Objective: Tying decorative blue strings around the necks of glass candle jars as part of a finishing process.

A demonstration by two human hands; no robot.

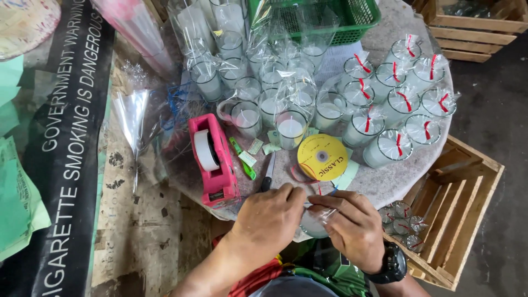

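Together, the left hand (269, 217) and right hand (352, 225) pinch the plastic wrap of a glass candle (314, 224) at the table's (385, 184) near edge; seemingly gathering it, best kept tight and centred.

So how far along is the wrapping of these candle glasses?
Done: a cluster of wrapped glasses with red ties on the right, more in the wooden crate. In hand: left hand and right hand close cellophane on one glass. Left: glasses in loose, untied cellophane in the middle.
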